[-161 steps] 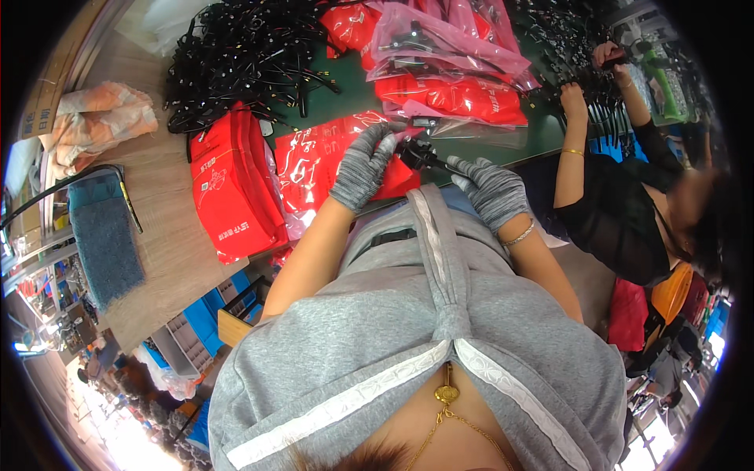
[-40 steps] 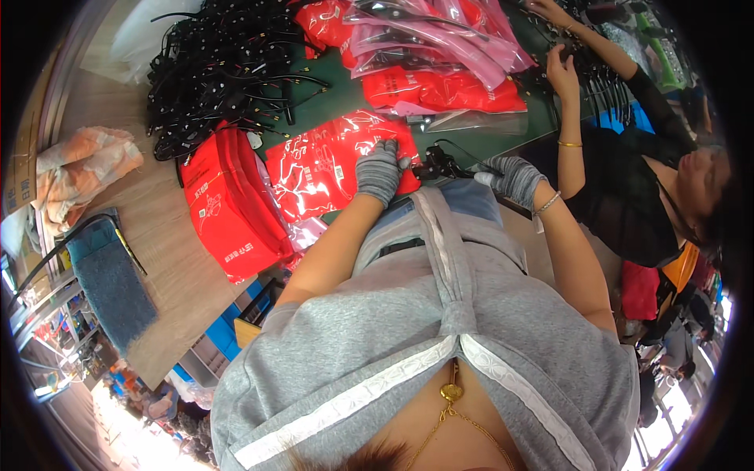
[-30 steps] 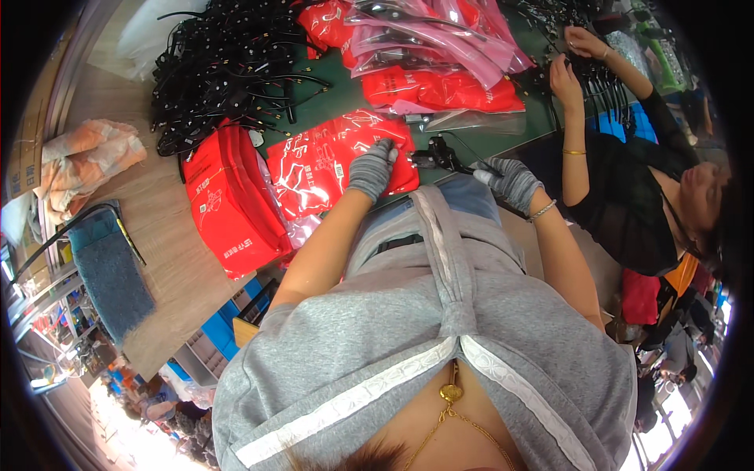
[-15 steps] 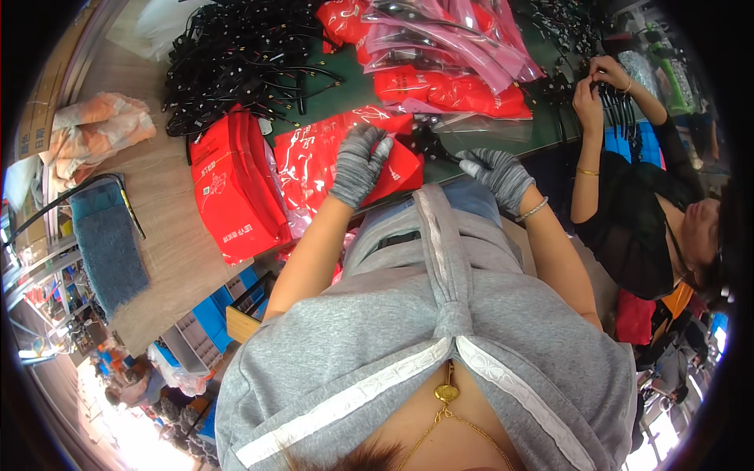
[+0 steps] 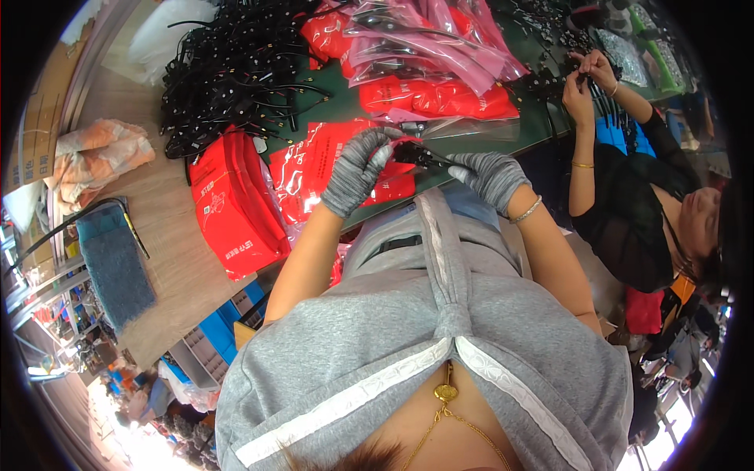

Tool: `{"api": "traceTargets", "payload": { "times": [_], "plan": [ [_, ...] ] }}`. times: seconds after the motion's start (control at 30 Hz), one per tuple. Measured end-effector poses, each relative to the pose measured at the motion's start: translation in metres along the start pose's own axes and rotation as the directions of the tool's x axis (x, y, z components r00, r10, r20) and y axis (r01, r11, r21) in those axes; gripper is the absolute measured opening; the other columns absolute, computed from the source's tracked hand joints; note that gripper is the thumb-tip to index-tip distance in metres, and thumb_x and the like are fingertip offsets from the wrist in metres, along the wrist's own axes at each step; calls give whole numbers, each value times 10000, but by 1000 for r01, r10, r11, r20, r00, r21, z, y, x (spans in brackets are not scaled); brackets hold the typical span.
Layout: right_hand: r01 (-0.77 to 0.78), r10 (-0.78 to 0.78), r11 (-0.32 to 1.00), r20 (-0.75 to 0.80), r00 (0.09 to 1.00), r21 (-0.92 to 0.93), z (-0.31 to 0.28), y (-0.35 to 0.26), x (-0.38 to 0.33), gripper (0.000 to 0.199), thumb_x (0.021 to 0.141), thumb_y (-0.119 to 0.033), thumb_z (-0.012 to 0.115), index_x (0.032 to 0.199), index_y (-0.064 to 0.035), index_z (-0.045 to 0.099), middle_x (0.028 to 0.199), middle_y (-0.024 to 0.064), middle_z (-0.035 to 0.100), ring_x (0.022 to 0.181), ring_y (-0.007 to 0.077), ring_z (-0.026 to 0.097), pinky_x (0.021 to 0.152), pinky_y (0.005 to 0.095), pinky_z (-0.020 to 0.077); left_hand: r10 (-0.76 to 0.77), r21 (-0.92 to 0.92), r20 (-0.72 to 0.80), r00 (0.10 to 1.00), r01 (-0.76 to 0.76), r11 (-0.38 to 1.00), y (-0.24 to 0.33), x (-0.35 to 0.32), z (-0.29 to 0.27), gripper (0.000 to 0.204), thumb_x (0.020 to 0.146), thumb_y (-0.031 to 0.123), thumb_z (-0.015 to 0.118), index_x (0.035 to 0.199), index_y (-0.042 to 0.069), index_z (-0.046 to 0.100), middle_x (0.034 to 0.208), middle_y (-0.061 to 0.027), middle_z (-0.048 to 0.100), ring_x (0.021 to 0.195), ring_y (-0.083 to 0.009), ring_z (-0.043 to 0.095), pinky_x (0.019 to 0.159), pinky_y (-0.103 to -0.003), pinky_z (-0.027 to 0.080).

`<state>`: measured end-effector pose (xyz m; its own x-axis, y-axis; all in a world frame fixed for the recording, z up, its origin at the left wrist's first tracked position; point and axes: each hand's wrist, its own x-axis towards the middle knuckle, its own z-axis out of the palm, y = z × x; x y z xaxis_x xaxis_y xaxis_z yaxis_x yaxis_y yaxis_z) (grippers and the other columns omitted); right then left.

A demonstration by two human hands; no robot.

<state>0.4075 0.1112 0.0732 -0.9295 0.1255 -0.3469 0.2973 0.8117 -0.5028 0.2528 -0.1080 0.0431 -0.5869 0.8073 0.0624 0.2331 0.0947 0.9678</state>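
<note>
A black bundle of wired parts [image 5: 426,155] is held over the front of the green table, between my two hands. My right hand [image 5: 495,180], in a grey striped glove, pinches its right end. Over a pile of flat red plastic bags [image 5: 318,153], my gloved left hand [image 5: 356,174] closes its fingers on the edge of a red bag beside the bundle's left end. The left fingertips are partly hidden, so whether they also touch the bundle is unclear. A stack of folded red bags [image 5: 236,208] lies left of the pile.
A heap of black cabled parts [image 5: 228,74] lies at the back left. Filled pink and red bags [image 5: 424,47] are piled behind my hands. On the wooden surface at left are a cloth [image 5: 106,153] and a blue-grey pad [image 5: 118,259]. A co-worker's hands [image 5: 589,82] work at right.
My left hand has moved off the flat bags toward the black bundle, its fingers closing on a red edge. My right hand has shifted slightly left, with the bundle.
</note>
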Motion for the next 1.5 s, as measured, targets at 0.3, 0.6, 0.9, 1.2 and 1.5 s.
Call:
{"api": "traceTargets", "payload": {
  "times": [0.3,0.6,0.9,1.2,1.5],
  "plan": [
    [75,-17,969,241,970,-235,-16,-48,20,363,894,-321,597,1233,-193,604,1051,134,656,940,329,626,817,418,496,2,123,91,996,-13,992,15,3,24,193,907,85,561,1070,-1,620,1023,-164,621,956,-310,598,887,-382,465],
    [153,-146,986,100,984,-66,-40,-69,14,300,938,-280,534,1200,-175,634,1068,131,670,982,303,639,867,439,499,133,343,-59,989,-105,934,35,12,-10,196,955,125,528,1099,36,627,1044,-88,634,1011,-223,595,1006,-352,379],
    [131,-29,877,-220,975,462,-74,-78,4,197,914,-157,602,1081,-82,675,983,108,705,883,219,676,836,320,526,86,109,-293,952,-56,992,44,22,-11,159,924,129,563,1013,19,636,982,-138,639,950,-301,590,947,-388,419],
    [141,10,816,-258,966,561,-36,-77,25,91,907,-10,608,995,-21,589,926,55,653,862,96,612,810,258,513,60,172,-168,984,-30,985,53,10,-6,214,980,129,506,1124,14,614,1052,-91,642,970,-178,609,913,-316,463],
    [420,-203,764,-435,877,490,-64,-86,22,99,900,-103,636,969,-44,597,857,89,670,759,201,671,706,316,544,25,219,-165,986,12,976,54,26,-39,177,958,133,570,1083,21,629,1021,-36,645,915,-134,591,868,-279,467]
  ]
}}
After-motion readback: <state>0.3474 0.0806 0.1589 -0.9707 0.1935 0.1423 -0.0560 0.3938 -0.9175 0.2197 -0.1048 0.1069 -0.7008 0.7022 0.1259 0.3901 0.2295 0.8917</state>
